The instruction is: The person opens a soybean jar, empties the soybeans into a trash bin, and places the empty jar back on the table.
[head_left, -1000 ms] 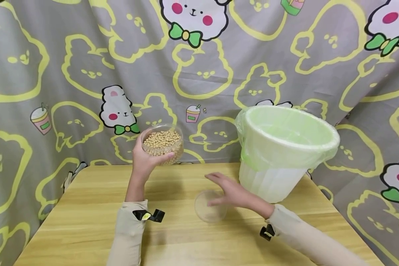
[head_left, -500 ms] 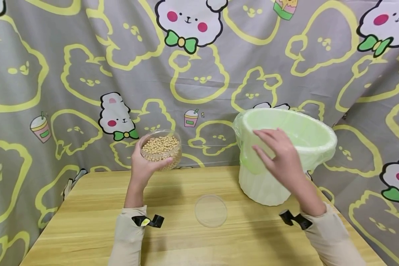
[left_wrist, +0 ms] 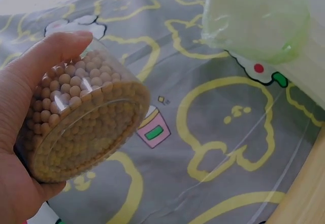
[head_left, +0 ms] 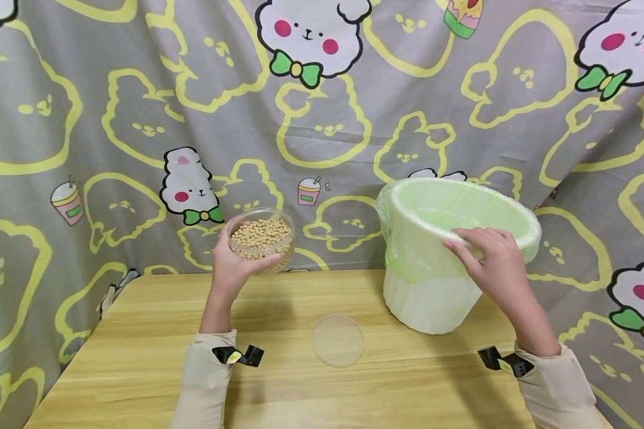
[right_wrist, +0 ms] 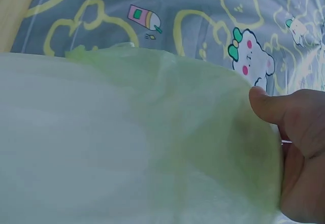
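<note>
Clear tub (head_left: 281, 245) of soybeans (head_left: 260, 232) sits in the left hand (head_left: 232, 262), thumb and fingers curled round its wall, raised above the worktop (head_left: 279, 387) with its mouth upward, presumably so nothing spills. The right hand (head_left: 496, 265) grips the white bin (head_left: 429, 304) by its rim, apparently to steady it. A green liner bag (head_left: 415, 256) folds over that rim, likely against slipping. A clear disc (head_left: 338, 341), probably a lid, lies flat nearby.

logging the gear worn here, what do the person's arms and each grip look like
Both arms wear beige fabric sleeves. At each cuff sits a small, blocky black wrist device, the left one with a yellow mark. The left grip and right grip are bare, without gloves.
</note>
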